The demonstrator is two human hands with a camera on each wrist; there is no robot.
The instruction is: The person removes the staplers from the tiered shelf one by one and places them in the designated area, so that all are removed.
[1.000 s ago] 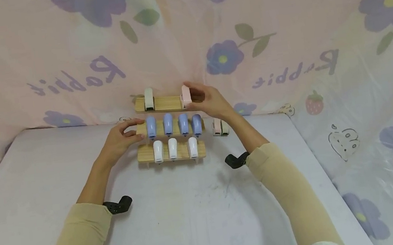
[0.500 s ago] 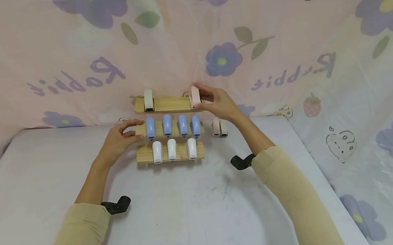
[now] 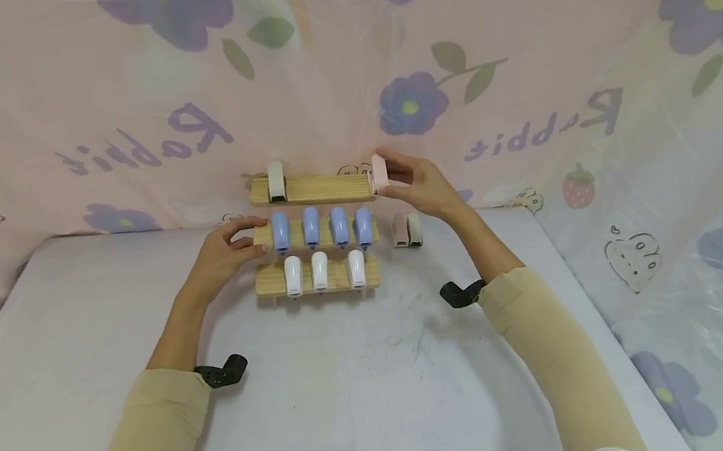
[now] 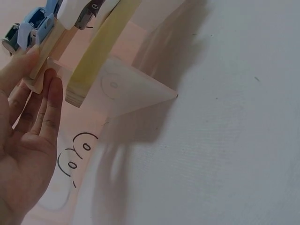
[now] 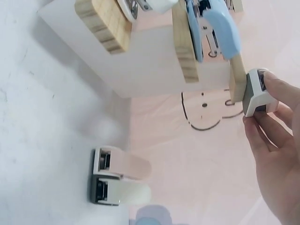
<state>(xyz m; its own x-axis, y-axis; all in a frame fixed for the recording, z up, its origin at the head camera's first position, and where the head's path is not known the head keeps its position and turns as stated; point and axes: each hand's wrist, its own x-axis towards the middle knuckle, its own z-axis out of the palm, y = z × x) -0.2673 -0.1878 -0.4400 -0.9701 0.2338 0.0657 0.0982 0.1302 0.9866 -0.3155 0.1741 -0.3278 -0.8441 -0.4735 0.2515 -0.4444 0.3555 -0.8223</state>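
A three-tiered wooden rack (image 3: 325,188) with clear side panels stands at the table's back. My left hand (image 3: 218,258) pinches the left end of its middle board, thumb above and fingers below. My right hand (image 3: 426,186) grips a small pink hole punch (image 3: 379,173) at the right end of the top board; in the right wrist view the punch (image 5: 258,93) is against the board's end. A pale green hole punch (image 3: 276,182) stands at the left of that board. Several blue staplers (image 3: 311,224) line the middle board, and three white staplers (image 3: 320,270) the lowest.
Right of the rack, a second pink hole punch (image 3: 401,230) and a green one (image 3: 415,230) stand side by side on the white table (image 3: 331,412). A flowered curtain (image 3: 327,70) hangs close behind the rack and along the right side.
My right hand has slid the pink hole punch rightward along the top board to its right end. The left hand has stayed on the middle board.
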